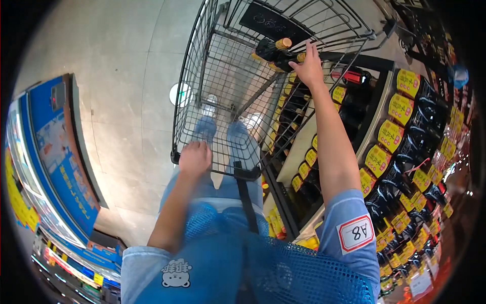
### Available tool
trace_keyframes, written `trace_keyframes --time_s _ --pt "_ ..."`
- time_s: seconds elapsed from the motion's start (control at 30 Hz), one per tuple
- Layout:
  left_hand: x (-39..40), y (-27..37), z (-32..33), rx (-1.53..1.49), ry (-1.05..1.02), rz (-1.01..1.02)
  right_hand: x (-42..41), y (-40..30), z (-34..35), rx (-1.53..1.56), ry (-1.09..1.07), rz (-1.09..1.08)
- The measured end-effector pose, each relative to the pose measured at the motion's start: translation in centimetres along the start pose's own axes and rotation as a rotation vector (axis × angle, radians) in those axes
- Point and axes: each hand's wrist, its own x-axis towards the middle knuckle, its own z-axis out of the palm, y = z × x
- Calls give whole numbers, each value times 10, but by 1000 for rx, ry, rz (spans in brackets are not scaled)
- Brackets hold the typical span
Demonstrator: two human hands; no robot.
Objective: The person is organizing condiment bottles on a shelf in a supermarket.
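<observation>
A black wire shopping cart [228, 87] stands in front of me. My left hand [194, 157] is curled over the basket's near rim, close to its left corner. Out at the basket's far right side, my right hand [309, 66] has its fingers apart beside two dark bottles with yellow caps and labels. The farther bottle [269, 48] lies in the basket; the nearer bottle [284, 64] is partly hidden by my hand, and I cannot tell if my thumb touches it. A black strap [245, 201] hangs from the near rim towards my body.
Shelves on the right hold rows of dark bottles [406, 148] with yellow labels, close beside the cart. More bottles [307, 167] sit on the lower shelf. A blue display cabinet [60, 148] stands on the left. Grey tiled floor [121, 95] lies between it and the cart.
</observation>
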Motion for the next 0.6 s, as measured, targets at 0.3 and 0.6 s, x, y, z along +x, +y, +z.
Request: trace_keyframes --time_s 0.3,0.6 --pt "1 -2 2 -10 -32 -4 -13 2 19 61 70 -35" --pt "2 -2 6 -31 5 45 -64 -13 35 29 59 16"
